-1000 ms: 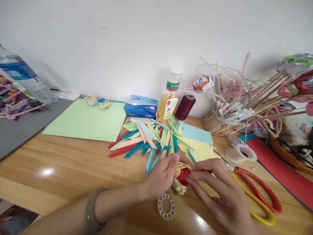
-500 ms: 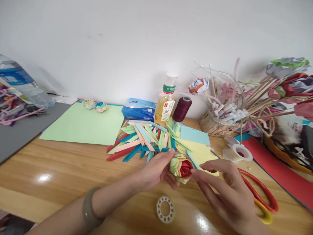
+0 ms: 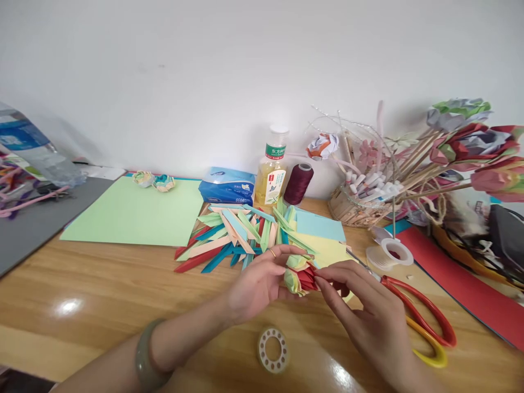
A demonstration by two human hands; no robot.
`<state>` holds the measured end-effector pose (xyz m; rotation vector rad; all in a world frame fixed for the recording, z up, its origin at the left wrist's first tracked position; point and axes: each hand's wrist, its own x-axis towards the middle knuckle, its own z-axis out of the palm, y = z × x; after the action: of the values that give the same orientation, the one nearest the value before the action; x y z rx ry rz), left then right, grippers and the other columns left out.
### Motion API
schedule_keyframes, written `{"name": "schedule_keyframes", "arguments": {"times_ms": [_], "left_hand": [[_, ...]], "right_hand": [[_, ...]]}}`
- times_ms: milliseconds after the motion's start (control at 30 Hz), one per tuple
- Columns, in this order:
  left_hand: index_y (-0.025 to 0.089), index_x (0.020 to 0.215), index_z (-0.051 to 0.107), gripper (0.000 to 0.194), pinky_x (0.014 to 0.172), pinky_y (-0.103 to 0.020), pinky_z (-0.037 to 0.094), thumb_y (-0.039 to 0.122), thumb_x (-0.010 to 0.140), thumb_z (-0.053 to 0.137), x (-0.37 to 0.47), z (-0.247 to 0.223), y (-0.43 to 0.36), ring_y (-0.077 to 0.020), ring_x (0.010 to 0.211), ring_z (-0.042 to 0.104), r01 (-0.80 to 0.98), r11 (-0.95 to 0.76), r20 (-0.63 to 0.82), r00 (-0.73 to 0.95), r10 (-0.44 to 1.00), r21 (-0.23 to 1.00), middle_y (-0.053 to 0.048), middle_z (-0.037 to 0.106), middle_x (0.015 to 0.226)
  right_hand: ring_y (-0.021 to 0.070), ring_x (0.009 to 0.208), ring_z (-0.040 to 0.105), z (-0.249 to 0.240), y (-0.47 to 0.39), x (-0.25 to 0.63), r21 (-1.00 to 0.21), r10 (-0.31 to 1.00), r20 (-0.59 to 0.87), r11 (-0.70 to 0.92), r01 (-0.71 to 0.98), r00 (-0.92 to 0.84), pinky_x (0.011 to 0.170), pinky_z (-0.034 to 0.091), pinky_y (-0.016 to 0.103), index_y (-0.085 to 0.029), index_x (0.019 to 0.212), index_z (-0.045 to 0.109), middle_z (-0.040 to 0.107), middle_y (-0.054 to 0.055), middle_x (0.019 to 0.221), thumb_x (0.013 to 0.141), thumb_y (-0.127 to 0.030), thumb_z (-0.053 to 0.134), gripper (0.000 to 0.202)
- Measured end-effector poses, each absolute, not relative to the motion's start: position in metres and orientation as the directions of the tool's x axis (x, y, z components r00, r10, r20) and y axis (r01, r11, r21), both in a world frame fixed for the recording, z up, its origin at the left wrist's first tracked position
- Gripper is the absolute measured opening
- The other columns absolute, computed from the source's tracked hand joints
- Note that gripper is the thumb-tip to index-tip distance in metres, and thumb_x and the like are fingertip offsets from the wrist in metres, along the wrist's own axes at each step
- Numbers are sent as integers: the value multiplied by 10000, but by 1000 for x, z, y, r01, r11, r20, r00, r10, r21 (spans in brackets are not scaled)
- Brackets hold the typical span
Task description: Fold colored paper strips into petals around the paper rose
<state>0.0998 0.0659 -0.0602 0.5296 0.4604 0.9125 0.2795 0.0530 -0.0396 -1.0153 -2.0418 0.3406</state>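
A folded paper flower (image 3: pixel 298 274), pale green outside with peach and red petals inside, is held above the table between my two hands. My left hand (image 3: pixel 262 281) cups it from the left, its fingers curled behind and under it. From the right, my right hand (image 3: pixel 364 311) pinches the red inner petals between thumb and fingertips. Just beyond the hands lies a heap of folded paper strips (image 3: pixel 233 234) in red, teal, green and peach. A roll of tape (image 3: pixel 273 331) lies flat on the near side of the flower.
Red-and-yellow scissors (image 3: pixel 426 311) and a white spool (image 3: pixel 388 255) lie to the right. Behind stand a tissue pack (image 3: pixel 226 186), a drink bottle (image 3: pixel 272 169), a maroon thread cone (image 3: pixel 298 183) and a basket (image 3: pixel 356 210) of pens. Two paper flowers rest on green paper (image 3: pixel 135 213).
The flower has been turned so its red inner petals face right. My right fingers have closed on those petals, and my left fingers have shifted round it. The view has shifted slightly.
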Motion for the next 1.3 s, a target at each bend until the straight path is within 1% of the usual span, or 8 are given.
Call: {"name": "schedule_keyframes", "arguments": {"times_ms": [200, 333, 533, 767, 1000, 1133, 1233, 1300], "left_hand": [[174, 1049, 635, 412, 774, -279, 476, 444, 741, 685, 106, -56, 59, -150, 865, 596, -589, 499, -253, 452, 855, 635, -84, 629, 1093], [162, 1022, 664, 407, 749, -248, 472, 421, 713, 720, 107, -56, 59, -132, 818, 602, -573, 531, -286, 465, 838, 625, -75, 665, 1008], [192, 1035, 645, 293, 813, -279, 464, 326, 776, 674, 104, -54, 60, -166, 913, 607, -632, 405, -182, 388, 903, 661, -63, 662, 1008], [268, 1094, 603, 323, 850, -314, 451, 279, 778, 673, 102, -59, 58, -177, 991, 550, -610, 233, 8, 366, 931, 758, -39, 563, 1185], [253, 1042, 611, 291, 987, -349, 377, 179, 765, 666, 96, -63, 57, -238, 1212, 449, -482, -5, 221, 392, 893, 876, -48, 561, 1164], [299, 1130, 578, 373, 1095, -389, 257, 166, 788, 642, 94, -62, 55, -245, 1357, 285, -391, -9, 197, 443, 875, 920, -32, 514, 1306], [318, 1268, 489, 550, 1062, -390, 316, 240, 761, 686, 95, -62, 55, -274, 1329, 336, -361, 117, 75, 475, 877, 925, -37, 295, 1503], [291, 1261, 508, 539, 1037, -382, 350, 298, 756, 695, 97, -63, 56, -275, 1275, 412, -334, 160, 11, 455, 890, 929, -58, 328, 1489]], "right_hand": [[147, 779, 587, -38, 51, 280, -568, 737, 480, 674, 472, -476, 666, 487, 243, -200, 952, 571, 601, 39, 829, 871, -63, 522, 167], [151, 761, 591, -37, 51, 280, -654, 765, 393, 623, 430, -511, 646, 488, 243, -212, 915, 578, 601, 33, 819, 892, -98, 487, 148], [132, 589, 551, -29, 51, 278, -760, 875, 367, 478, 440, -316, 504, 457, 221, -216, 839, 629, 606, 9, 706, 858, -204, 582, 51], [133, 582, 547, -29, 54, 276, -898, 959, 68, 179, 403, -274, 500, 425, 224, -204, 726, 696, 627, 8, 661, 831, -368, 590, 221], [55, 415, 312, -31, 58, 274, -938, 916, -334, -300, 176, -221, 382, 242, 192, -166, 734, 701, 504, -37, 540, 710, -457, 681, 293], [71, 463, 364, -31, 58, 274, -951, 938, -281, -245, 189, -201, 416, 293, 200, -157, 668, 668, 544, -18, 581, 702, -426, 682, 272], [97, 526, 463, -30, 58, 276, -961, 958, -205, -158, 226, -201, 480, 383, 209, -166, 673, 646, 585, -9, 614, 742, -395, 650, 239], [108, 551, 509, -30, 57, 277, -960, 964, -165, -109, 257, -208, 509, 420, 215, -167, 695, 646, 605, -7, 624, 762, -372, 634, 215]]}}
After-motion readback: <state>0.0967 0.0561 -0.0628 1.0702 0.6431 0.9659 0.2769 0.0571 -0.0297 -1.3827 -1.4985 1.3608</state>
